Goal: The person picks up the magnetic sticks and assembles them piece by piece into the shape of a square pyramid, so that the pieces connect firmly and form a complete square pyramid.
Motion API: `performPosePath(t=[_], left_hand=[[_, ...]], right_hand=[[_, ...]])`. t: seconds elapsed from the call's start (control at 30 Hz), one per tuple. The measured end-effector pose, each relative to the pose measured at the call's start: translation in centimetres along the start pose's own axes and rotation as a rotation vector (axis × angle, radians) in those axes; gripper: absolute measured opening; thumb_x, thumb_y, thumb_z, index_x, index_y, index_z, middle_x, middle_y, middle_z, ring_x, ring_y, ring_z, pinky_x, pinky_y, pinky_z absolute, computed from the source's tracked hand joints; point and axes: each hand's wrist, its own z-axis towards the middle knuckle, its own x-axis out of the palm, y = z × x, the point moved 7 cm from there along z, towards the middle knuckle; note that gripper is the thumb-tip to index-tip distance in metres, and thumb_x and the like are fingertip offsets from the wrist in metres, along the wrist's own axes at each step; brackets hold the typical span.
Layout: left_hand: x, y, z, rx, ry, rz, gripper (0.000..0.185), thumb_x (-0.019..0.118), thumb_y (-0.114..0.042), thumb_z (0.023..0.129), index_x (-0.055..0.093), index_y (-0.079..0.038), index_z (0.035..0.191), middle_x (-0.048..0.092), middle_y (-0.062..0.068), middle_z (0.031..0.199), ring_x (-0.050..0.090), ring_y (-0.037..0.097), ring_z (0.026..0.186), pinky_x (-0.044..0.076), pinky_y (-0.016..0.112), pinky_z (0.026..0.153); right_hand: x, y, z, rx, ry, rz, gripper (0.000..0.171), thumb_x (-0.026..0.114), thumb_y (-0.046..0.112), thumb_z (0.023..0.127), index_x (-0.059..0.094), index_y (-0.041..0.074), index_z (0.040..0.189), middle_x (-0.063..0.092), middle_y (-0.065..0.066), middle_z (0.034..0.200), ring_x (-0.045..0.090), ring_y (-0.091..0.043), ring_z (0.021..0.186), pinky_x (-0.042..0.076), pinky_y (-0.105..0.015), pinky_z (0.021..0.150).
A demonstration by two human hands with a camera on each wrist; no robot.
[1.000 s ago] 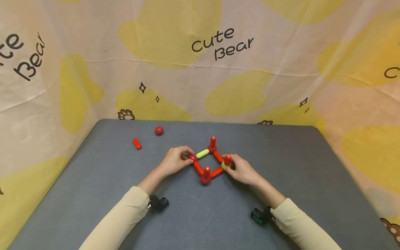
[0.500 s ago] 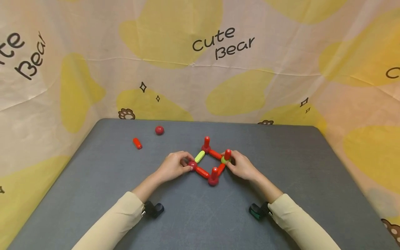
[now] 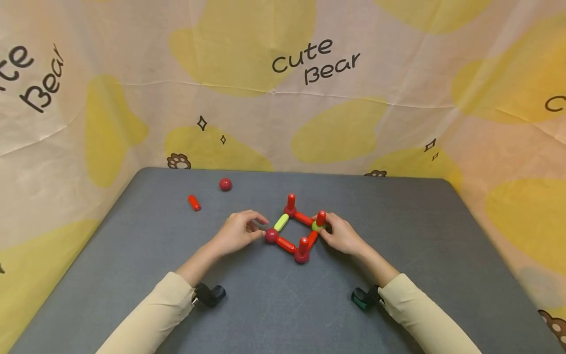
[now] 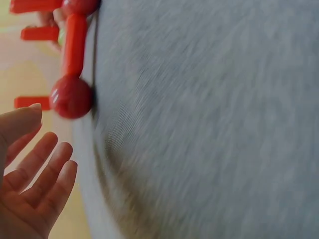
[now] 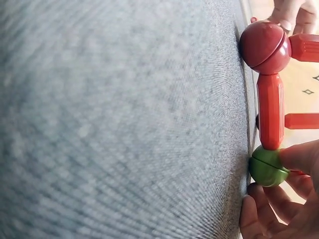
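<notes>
A four-sided frame of sticks and balls lies on the grey table [image 3: 398,236]. Its left corner is a red ball [image 3: 271,236] with no upright stick. My left hand [image 3: 236,231] is beside that ball, its fingers [image 4: 47,174] spread and holding nothing. At the right corner my right hand [image 3: 342,236] pinches a green ball [image 5: 268,167], which bears an upright red stick [image 3: 321,218]. The near red ball [image 3: 301,256] and the far red ball [image 3: 289,211] each carry an upright red stick too. A yellow-green stick [image 3: 281,222] forms the far left side; the other sides are red.
Toward the back left lie a loose red ball [image 3: 225,184] and a loose red stick [image 3: 194,203]. A patterned cloth [image 3: 247,108] hangs behind the table and along its sides. Each wrist wears a small black camera.
The frame has turned, its left corner coming nearer and its near corner shifting right. My left hand has let go of the left red ball and drawn left. My right hand still pinches the green ball.
</notes>
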Motion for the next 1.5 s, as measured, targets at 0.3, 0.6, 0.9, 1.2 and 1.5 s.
performPosePath(t=[0.3, 0.6, 0.9, 1.2, 1.5], left_hand=[[-4.7, 1.7, -0.3, -0.065, -0.111, 0.009, 0.021, 0.069, -0.010, 0.080, 0.067, -0.007, 0.100, 0.066, 0.011, 0.101, 0.066, 0.017, 0.082, 0.053, 0.033, 0.071], [-9.3, 4.6, -1.0, -0.190, -0.209, 0.079, 0.022, 0.067, -0.015, 0.083, 0.065, -0.010, 0.104, 0.064, 0.012, 0.108, 0.065, 0.026, 0.091, 0.051, 0.042, 0.077], [-13.0, 8.4, -2.1, -0.340, -0.289, 0.091, 0.029, 0.063, -0.021, 0.086, 0.062, -0.009, 0.113, 0.063, 0.017, 0.112, 0.059, 0.033, 0.104, 0.047, 0.046, 0.079], [-13.6, 11.9, -3.1, -0.415, -0.291, 0.063, 0.041, 0.058, -0.035, 0.089, 0.059, -0.007, 0.120, 0.057, 0.021, 0.121, 0.050, 0.037, 0.114, 0.041, 0.050, 0.088], [-12.5, 14.2, -3.3, -0.444, -0.233, 0.047, 0.044, 0.055, -0.032, 0.091, 0.053, -0.009, 0.128, 0.050, 0.023, 0.129, 0.044, 0.039, 0.122, 0.038, 0.053, 0.093]], right_hand=[[0.0, 0.0, 0.0, 0.003, 0.005, 0.005, 0.027, 0.062, 0.011, 0.086, 0.062, 0.009, 0.113, 0.060, -0.009, 0.101, 0.055, -0.021, 0.091, 0.046, -0.039, 0.082], [0.1, -0.1, 0.0, 0.002, 0.005, 0.002, 0.027, 0.062, 0.012, 0.086, 0.062, 0.009, 0.113, 0.061, -0.009, 0.101, 0.056, -0.020, 0.091, 0.046, -0.039, 0.083], [0.1, -0.2, 0.0, -0.006, 0.003, 0.000, 0.027, 0.061, 0.012, 0.086, 0.062, 0.009, 0.113, 0.060, -0.009, 0.100, 0.055, -0.020, 0.089, 0.046, -0.039, 0.081], [0.1, -0.2, 0.0, -0.011, -0.002, 0.000, 0.027, 0.062, 0.010, 0.085, 0.062, 0.009, 0.112, 0.060, -0.009, 0.099, 0.055, -0.021, 0.088, 0.046, -0.040, 0.081], [0.1, -0.1, -0.1, -0.012, 0.003, -0.006, 0.027, 0.061, 0.009, 0.085, 0.062, 0.009, 0.113, 0.061, -0.008, 0.099, 0.056, -0.020, 0.089, 0.046, -0.040, 0.081]])
